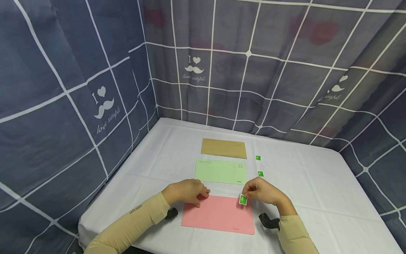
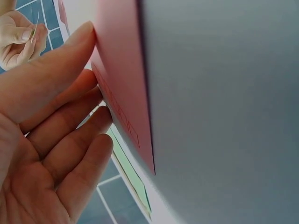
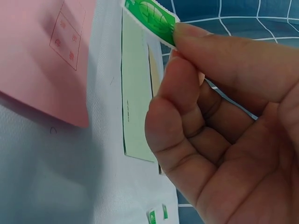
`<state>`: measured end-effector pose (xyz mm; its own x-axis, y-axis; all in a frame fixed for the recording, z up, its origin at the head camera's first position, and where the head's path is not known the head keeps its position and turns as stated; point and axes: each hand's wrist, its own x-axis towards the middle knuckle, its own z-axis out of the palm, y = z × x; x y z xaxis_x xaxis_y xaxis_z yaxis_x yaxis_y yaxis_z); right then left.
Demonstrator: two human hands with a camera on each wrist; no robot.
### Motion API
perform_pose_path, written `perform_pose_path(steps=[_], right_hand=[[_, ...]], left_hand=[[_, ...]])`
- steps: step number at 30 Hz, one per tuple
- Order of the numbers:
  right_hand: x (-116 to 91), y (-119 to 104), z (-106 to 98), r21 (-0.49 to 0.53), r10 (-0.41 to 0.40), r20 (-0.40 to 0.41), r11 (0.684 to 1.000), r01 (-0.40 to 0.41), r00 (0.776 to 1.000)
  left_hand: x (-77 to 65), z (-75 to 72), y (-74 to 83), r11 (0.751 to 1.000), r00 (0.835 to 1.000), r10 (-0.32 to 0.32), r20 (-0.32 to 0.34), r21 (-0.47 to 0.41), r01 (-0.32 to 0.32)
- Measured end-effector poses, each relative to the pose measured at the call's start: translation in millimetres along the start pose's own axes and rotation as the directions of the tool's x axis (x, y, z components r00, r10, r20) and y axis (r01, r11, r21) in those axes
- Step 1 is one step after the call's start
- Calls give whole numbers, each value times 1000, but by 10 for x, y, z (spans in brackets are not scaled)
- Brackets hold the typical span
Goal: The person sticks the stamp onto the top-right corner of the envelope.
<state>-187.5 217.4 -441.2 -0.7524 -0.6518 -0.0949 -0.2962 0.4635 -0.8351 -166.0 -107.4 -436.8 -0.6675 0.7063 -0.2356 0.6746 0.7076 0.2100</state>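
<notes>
A pink envelope [image 1: 219, 217] lies on the table nearest me. My left hand [image 1: 187, 191] rests its fingertips on the envelope's upper left part, and in the left wrist view the thumb [image 2: 70, 51] touches the pink paper. Thumb and forefinger of my right hand [image 1: 263, 192] pinch a green postage stamp [image 1: 243, 200] with a white toothed border by its edge. In the right wrist view the stamp [image 3: 152, 17] is tilted above the surface, near the printed red stamp box [image 3: 65, 41] at the envelope's corner.
Beyond the pink one lie a light green envelope [image 1: 220, 171] and, farther back, a brown envelope [image 1: 223, 148]. Two more green stamps [image 1: 258, 158] lie to their right on the white tablecloth [image 1: 317, 183]. Dark checked curtains [image 1: 228, 70] hang around the table.
</notes>
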Motion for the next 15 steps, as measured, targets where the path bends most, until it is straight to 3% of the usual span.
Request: perform_pose_path(steps=[10,15], right_hand=[[39,19,33,-43,-9,5,999,9,1000],[51,6,37,-8,-22,9,1000,22,1000]], left_hand=[[-11,19,-15,1000,1000,12,-10,19,-12],[-6,11,-13,1000,1000,20,-12,12,-20]])
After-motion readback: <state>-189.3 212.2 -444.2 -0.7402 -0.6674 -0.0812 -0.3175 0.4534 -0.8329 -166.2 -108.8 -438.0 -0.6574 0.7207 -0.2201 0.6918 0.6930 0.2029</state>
